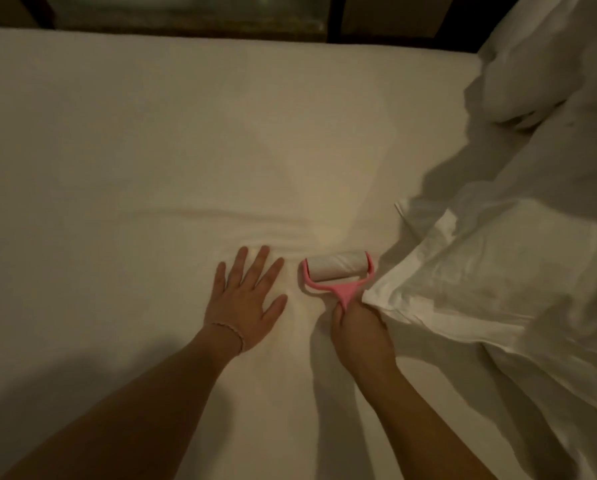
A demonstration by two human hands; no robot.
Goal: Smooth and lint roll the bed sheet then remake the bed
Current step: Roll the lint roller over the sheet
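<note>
While the left hand [247, 299] lies flat and open on the smooth white bed sheet [151, 140], it should press down so the cloth stays tight. The right hand [357, 329] is closed around the handle of the pink lint roller with a white sticky roll [335, 271]. The roller sits on the sheet between the left hand and the bunched white blanket [498, 271]. Its roll lies sideways across the bed, left to right, and its handle points back at the person. Push it straight ahead, slow and even, over the small wrinkles [248, 223] just ahead.
</note>
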